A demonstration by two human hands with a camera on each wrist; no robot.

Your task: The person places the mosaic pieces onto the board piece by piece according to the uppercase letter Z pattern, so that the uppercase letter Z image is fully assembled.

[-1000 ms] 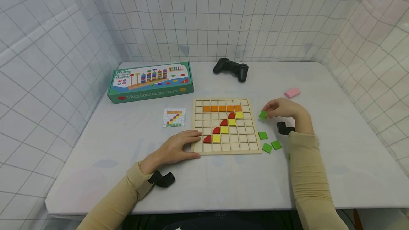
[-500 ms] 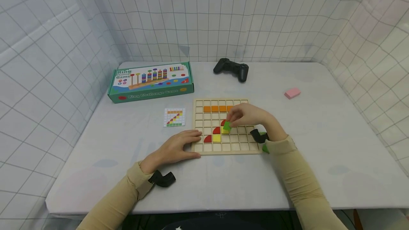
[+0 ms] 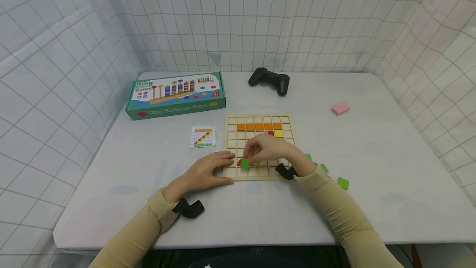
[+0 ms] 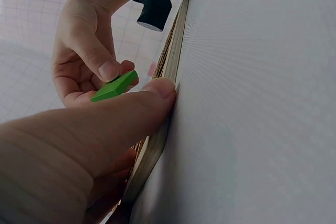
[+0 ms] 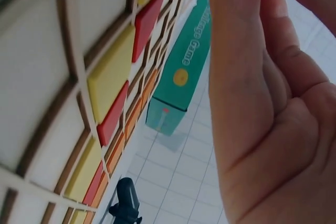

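My left hand [image 3: 202, 173] holds the near left corner of a wooden grid board [image 3: 264, 171]. Its thumb [image 4: 160, 88] lies along the near side and its fingers reach the left edge. My right hand [image 3: 269, 147] pinches a small green square tile [image 3: 245, 163] between thumb and fingertips, over the lower left of the grid. In the left wrist view this green tile [image 4: 114, 86] is tilted, above the board. A row of orange tiles [image 3: 259, 126] sits near the grid's far side. Yellow tiles [image 5: 113, 69] and red quarter-round tiles [image 5: 148, 24] form a diagonal, partly hidden by my right hand.
Loose green tiles [image 3: 343, 183] lie right of the board, partly behind my right forearm. Left of the board is a pattern card [image 3: 203, 137]. Behind are a green game box [image 3: 175, 95] and a black game controller [image 3: 269, 81]. A pink block [image 3: 340, 108] lies far right.
My right hand has carried the green tile from the right of the board leftward across the grid, toward its lower left. My left hand has stayed at the board's corner.
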